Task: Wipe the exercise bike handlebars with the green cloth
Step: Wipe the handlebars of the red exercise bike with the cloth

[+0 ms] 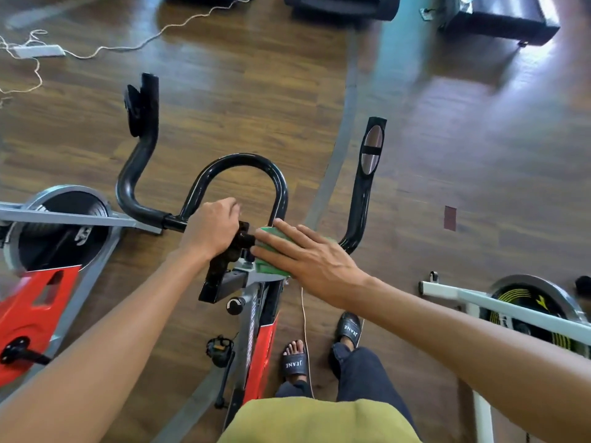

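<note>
The black handlebars point(246, 161) of a red and grey exercise bike point(262, 343) fill the middle of the head view, with a central loop and two outer horns. My left hand point(211, 228) is closed around the crossbar just left of the stem clamp. My right hand point(307, 257) lies flat, fingers spread, pressing the folded green cloth point(265, 266) onto the crossbar right of the clamp. Most of the cloth is hidden under my palm.
A second red bike with a flywheel point(60, 228) stands close on the left. A white-framed bike point(524, 311) stands on the right. A power strip point(36, 51) and cords lie on the wooden floor far left. My sandalled feet point(295, 362) are beside the bike frame.
</note>
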Tool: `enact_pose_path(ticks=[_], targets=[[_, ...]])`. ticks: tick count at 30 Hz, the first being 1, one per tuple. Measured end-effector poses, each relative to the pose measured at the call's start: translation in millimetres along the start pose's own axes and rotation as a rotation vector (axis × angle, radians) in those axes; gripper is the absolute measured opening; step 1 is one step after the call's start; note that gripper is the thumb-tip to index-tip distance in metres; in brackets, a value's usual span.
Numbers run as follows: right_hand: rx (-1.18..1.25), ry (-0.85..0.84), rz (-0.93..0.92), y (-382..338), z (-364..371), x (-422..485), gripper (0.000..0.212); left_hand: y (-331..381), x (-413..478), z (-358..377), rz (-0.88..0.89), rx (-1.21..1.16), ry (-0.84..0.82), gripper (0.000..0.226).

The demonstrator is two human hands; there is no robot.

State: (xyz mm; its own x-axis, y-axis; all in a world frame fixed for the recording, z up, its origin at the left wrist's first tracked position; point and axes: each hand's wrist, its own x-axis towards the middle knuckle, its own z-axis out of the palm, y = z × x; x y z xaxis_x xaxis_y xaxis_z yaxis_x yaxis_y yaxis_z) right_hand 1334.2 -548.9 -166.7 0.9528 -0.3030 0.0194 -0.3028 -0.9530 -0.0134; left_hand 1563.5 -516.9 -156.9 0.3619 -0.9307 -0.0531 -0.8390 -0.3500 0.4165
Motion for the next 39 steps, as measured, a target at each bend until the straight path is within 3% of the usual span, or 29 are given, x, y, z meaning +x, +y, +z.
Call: enact_pose_path(ticks=[5,14,20,28,34,36,39], targets=[[-0.021,-0.052,0.083,25.4,-4.9,-53.5,0.083,0.8,1.4,5.1,-0.012,-0.044,0.061,0.033],[-0.023,-0.049,0.055,-23.6,-2.0,32.9,0.081,-7.7,-0.4,-3.1,0.012,-0.317,0.156,0.033],[-0.069,-0.074,0.019,14.8,-7.8,-40.4,0.086,0.0,-12.4,-1.2,0.097,-0.195,0.104,0.031],[-0.080,-0.027,0.003,-19.8,0.0,30.4,0.077,-2.7,-11.5,0.2,0.055,-0.238,0.136,0.030],[-0.025,-0.008,0.004,27.2,-1.7,-54.7,0.078,-2.7,-9.0,1.9,0.019,-0.170,0.119,0.026],[0.063,0.068,0.063,33.7,-1.3,-67.4,0.071,4.7,-5.0,0.6,-0.037,-0.113,0.087,0.026],[0.509,0.386,0.424,23.3,-8.1,-73.0,0.068,29.5,-0.9,5.7,-0.115,0.064,0.048,0.034]])
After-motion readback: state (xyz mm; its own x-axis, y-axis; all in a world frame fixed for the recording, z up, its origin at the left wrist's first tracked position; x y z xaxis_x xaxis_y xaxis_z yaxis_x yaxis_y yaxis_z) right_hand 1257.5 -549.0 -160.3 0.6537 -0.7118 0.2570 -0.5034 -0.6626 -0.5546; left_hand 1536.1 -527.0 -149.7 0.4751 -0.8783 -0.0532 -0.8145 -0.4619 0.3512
